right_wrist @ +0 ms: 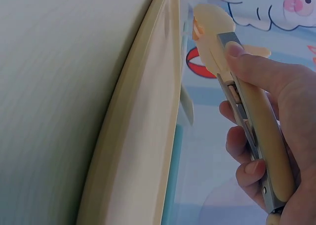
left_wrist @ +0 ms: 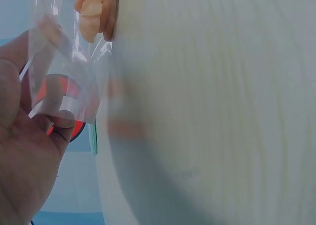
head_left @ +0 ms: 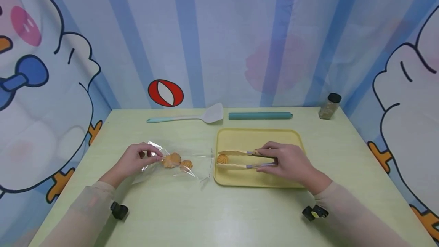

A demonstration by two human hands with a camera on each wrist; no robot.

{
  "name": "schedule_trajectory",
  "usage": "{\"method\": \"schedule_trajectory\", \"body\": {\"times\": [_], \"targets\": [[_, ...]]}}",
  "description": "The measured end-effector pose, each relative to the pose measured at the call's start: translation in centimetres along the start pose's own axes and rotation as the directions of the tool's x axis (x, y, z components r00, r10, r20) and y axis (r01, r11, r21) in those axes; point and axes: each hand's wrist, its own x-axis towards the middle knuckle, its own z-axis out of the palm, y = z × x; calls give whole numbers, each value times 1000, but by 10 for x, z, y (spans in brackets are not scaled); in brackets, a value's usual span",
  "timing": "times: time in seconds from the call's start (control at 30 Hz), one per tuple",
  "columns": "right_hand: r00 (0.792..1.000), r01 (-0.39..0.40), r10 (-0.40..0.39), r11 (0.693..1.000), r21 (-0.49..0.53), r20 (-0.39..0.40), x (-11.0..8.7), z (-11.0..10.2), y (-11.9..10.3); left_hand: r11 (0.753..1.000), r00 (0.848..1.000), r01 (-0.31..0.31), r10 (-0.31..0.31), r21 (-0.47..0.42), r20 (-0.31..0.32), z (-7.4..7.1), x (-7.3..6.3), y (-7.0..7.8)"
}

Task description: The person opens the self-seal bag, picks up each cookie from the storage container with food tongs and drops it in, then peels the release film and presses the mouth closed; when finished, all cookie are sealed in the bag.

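Note:
My left hand [head_left: 138,159] pinches the edge of a clear plastic bag [head_left: 200,155] between thumb and fingers. Several round golden cookies [head_left: 171,160] lie inside it; the left wrist view shows their ridged sides [left_wrist: 94,15] through the film. In my right hand [head_left: 289,161] is a pair of tongs [head_left: 252,166] with metal and cream-coloured handles [right_wrist: 264,136], the thumb on one arm and fingers curled round the other. A swirled cookie [head_left: 222,158] sits between the pale tong tips, over the left side of the yellow tray [head_left: 260,134]. From the right wrist the tips mostly cover that cookie [right_wrist: 197,30].
Behind the bag lies a spatula [head_left: 210,114] with a light blue handle. A teal rod [head_left: 260,116] lies behind the tray, and a black-capped jar [head_left: 330,106] stands at the back right. Printed curtains [head_left: 226,29] border the pale table [head_left: 178,212].

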Motion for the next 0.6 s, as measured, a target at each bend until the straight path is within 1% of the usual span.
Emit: {"method": "schedule_trajectory", "body": {"times": [0.23, 0.43, 0.6], "targets": [[997, 72, -71, 997, -7, 43, 20, 17, -18, 1000, 1000, -5, 5, -6, 7, -1, 2, 0], [994, 84, -82, 996, -24, 71, 37, 29, -26, 1000, 1000, -11, 11, -18, 9, -1, 1, -2], [992, 97, -95, 995, -9, 83, 52, 39, -32, 1000, 1000, -16, 16, -21, 2, -1, 1, -1]]}}
